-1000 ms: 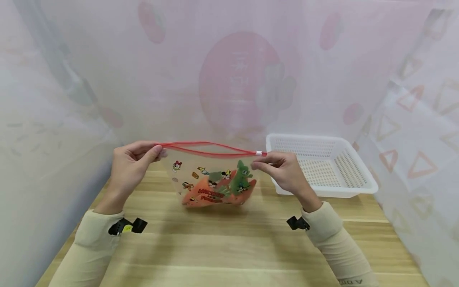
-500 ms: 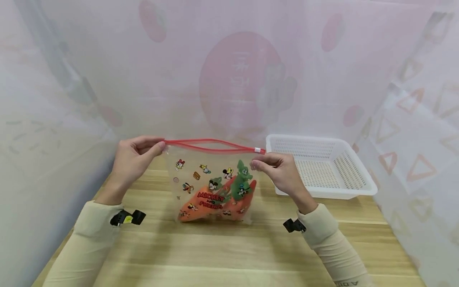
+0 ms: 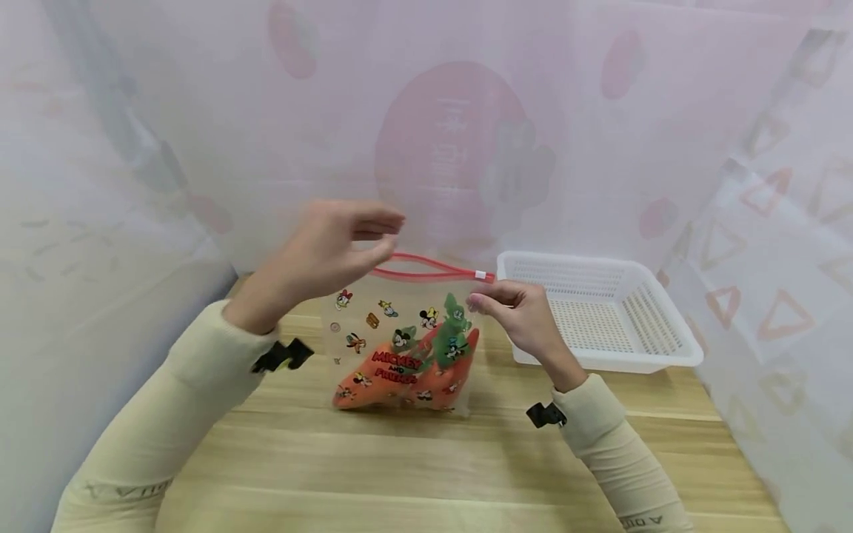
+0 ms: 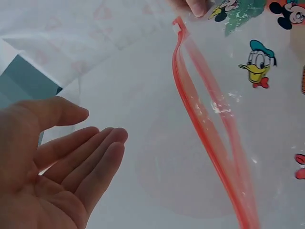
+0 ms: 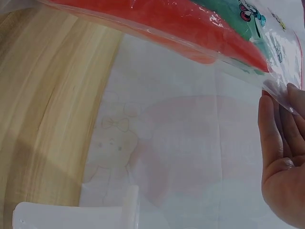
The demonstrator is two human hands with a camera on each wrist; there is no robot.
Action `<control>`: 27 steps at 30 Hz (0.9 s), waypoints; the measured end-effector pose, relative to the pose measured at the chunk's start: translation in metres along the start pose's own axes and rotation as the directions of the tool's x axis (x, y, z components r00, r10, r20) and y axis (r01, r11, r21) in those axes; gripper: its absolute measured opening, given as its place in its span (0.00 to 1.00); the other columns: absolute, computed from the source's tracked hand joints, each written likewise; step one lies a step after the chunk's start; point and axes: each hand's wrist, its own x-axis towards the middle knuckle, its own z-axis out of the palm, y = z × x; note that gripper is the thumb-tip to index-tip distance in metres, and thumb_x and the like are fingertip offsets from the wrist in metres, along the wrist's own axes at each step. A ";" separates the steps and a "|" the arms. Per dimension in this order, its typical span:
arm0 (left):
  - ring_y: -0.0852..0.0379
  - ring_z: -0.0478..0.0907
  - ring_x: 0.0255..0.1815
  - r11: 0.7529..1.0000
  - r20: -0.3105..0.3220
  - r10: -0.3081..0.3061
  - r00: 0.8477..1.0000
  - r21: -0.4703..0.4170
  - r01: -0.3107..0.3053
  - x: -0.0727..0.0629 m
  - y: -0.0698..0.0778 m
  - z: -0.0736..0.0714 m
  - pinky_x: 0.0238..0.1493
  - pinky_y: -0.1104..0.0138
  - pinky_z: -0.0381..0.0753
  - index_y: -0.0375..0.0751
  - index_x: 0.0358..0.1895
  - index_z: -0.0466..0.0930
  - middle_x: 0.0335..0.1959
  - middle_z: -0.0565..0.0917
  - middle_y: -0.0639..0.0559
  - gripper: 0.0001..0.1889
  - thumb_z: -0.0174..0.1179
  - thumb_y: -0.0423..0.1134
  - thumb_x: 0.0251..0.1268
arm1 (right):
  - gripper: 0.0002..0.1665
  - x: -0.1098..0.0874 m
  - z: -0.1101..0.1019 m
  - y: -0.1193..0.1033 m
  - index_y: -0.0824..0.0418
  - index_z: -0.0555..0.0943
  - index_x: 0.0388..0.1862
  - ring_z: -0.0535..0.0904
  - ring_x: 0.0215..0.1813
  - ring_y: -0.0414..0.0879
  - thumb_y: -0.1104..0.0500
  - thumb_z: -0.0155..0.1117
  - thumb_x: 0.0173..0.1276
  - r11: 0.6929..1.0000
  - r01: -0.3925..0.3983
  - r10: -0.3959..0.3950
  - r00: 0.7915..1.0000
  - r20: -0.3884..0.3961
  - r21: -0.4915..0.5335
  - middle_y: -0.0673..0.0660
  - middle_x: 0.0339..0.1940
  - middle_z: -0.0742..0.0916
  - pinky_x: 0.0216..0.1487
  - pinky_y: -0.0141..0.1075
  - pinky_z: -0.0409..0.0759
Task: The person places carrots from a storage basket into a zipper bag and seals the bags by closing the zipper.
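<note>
A clear zip bag (image 3: 396,363) printed with cartoon characters stands on the table, its red zip strip (image 4: 198,114) gaping in the middle. Through the film show orange and red carrot-like things (image 5: 176,21) with green parts; their exact kind is blurred by the print. My right hand (image 3: 523,314) pinches the bag's upper right corner between thumb and fingers, just below the white slider (image 3: 480,275). Above the bag's left part hovers my left hand (image 3: 333,248), fingers loosely extended. The left wrist view shows that hand (image 4: 71,162) apart from the bag and holding nothing.
A white perforated plastic basket (image 3: 673,355) sits at the right rear of the wooden table (image 3: 320,474), close behind my right hand. Pale printed sheets (image 3: 266,148) enclose the table at the back and both sides.
My left hand has let go of the bag's upper left corner and moved right and up, over the zip strip. The bag was lowered toward me and now stands more upright; my right hand keeps its pinch.
</note>
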 end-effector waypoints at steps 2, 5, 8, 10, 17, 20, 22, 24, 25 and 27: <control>0.49 0.89 0.59 0.999 0.120 0.033 0.992 0.026 -0.036 0.017 0.011 0.007 0.63 0.58 0.88 0.36 0.63 0.85 0.60 0.89 0.42 0.18 0.64 0.36 0.73 | 0.07 0.000 -0.001 0.001 0.61 0.93 0.45 0.92 0.41 0.39 0.63 0.72 0.72 1.000 -0.001 0.001 1.000 0.003 -0.001 0.62 0.41 0.94 0.47 0.34 0.91; 0.49 0.89 0.59 0.995 0.265 0.082 0.961 0.026 -0.092 0.040 0.023 0.019 0.63 0.60 0.88 0.34 0.62 0.85 0.60 0.89 0.41 0.18 0.65 0.35 0.72 | 0.07 0.001 -0.003 0.001 0.62 0.92 0.46 0.91 0.41 0.38 0.64 0.71 0.72 1.000 -0.006 0.006 1.000 0.009 -0.001 0.63 0.42 0.94 0.47 0.34 0.91; 0.49 0.89 0.58 0.991 0.373 0.119 0.920 0.018 -0.135 0.060 0.030 0.032 0.63 0.63 0.87 0.32 0.60 0.85 0.58 0.89 0.40 0.18 0.66 0.34 0.70 | 0.08 0.002 -0.005 -0.001 0.66 0.92 0.46 0.91 0.41 0.37 0.64 0.71 0.73 1.000 -0.015 0.016 1.000 0.014 -0.006 0.65 0.43 0.93 0.47 0.32 0.91; 0.49 0.89 0.58 0.988 0.429 0.126 0.894 0.028 -0.153 0.073 0.033 0.040 0.63 0.63 0.87 0.32 0.59 0.86 0.56 0.90 0.40 0.18 0.67 0.33 0.69 | 0.09 0.003 -0.007 -0.003 0.67 0.91 0.47 0.91 0.41 0.36 0.64 0.70 0.73 1.000 -0.026 0.026 1.000 0.016 -0.008 0.66 0.43 0.93 0.47 0.31 0.91; 0.49 0.87 0.60 0.986 0.575 0.074 0.815 0.079 -0.146 0.105 0.030 0.063 0.65 0.62 0.85 0.33 0.60 0.85 0.57 0.89 0.43 0.19 0.69 0.33 0.67 | 0.09 0.005 -0.009 -0.003 0.67 0.91 0.47 0.91 0.42 0.37 0.65 0.70 0.73 1.000 -0.026 0.026 0.999 0.021 -0.015 0.65 0.45 0.93 0.47 0.32 0.91; 0.51 0.88 0.57 0.987 0.644 0.096 0.759 0.039 -0.158 0.110 0.026 0.071 0.63 0.63 0.86 0.35 0.55 0.88 0.53 0.91 0.45 0.15 0.70 0.33 0.68 | 0.10 0.007 -0.008 -0.003 0.68 0.91 0.48 0.92 0.42 0.37 0.65 0.70 0.73 1.000 -0.012 0.013 0.999 0.038 -0.021 0.65 0.45 0.93 0.48 0.33 0.91; 0.54 0.89 0.53 0.986 0.671 0.123 0.732 0.004 -0.169 0.111 0.024 0.075 0.61 0.64 0.87 0.38 0.52 0.90 0.50 0.92 0.47 0.11 0.71 0.32 0.68 | 0.09 0.007 -0.008 -0.003 0.68 0.91 0.48 0.92 0.42 0.37 0.65 0.70 0.73 1.000 -0.003 0.004 0.999 0.044 -0.030 0.64 0.44 0.94 0.48 0.33 0.91; 0.55 0.90 0.50 0.984 0.681 0.147 0.717 -0.030 -0.173 0.111 0.022 0.078 0.58 0.65 0.88 0.39 0.49 0.91 0.46 0.92 0.48 0.09 0.71 0.30 0.68 | 0.09 0.008 -0.008 -0.004 0.68 0.91 0.47 0.91 0.41 0.37 0.65 0.71 0.73 0.999 0.004 -0.003 0.999 0.045 -0.038 0.64 0.44 0.94 0.47 0.33 0.91; 0.56 0.90 0.48 0.984 0.680 0.158 0.716 -0.044 -0.175 0.111 0.021 0.078 0.57 0.66 0.89 0.39 0.48 0.92 0.45 0.93 0.48 0.08 0.70 0.30 0.67 | 0.09 0.007 -0.008 -0.005 0.67 0.91 0.47 0.91 0.41 0.37 0.65 0.71 0.72 0.999 0.007 -0.005 0.999 0.044 -0.042 0.63 0.43 0.94 0.47 0.33 0.91; 0.55 0.90 0.46 0.981 0.673 0.180 0.717 -0.067 -0.183 0.111 0.020 0.079 0.54 0.65 0.89 0.39 0.45 0.92 0.44 0.93 0.47 0.07 0.69 0.28 0.68 | 0.07 0.008 -0.008 -0.006 0.66 0.92 0.46 0.91 0.41 0.37 0.65 0.71 0.72 0.999 0.011 -0.010 0.999 0.038 -0.043 0.63 0.43 0.94 0.46 0.33 0.91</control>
